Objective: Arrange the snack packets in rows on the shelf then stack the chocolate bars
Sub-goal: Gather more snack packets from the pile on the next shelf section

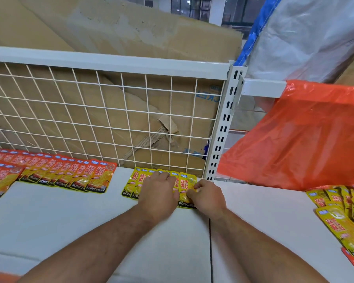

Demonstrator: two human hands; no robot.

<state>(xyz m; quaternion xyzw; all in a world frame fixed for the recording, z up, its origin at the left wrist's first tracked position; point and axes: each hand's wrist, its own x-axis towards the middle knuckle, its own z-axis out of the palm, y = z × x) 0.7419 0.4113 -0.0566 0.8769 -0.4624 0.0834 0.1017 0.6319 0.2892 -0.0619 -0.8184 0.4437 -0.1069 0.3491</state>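
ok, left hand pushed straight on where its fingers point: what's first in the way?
The left hand rests on the yellow packets; past their tops, likely the wire mesh back, close behind. Depth unclear.

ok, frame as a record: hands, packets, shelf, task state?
left hand: rests on row of yellow foil snack packets, grip unclear
right hand: pinches rightmost yellow packet
red foil packet row: overlapped, left of yellow row, gap between
loose yellow packets: heap, far right
translucent orange plastic bag: right, above heap
white shelf board: carries all
chocolate bars: none visible
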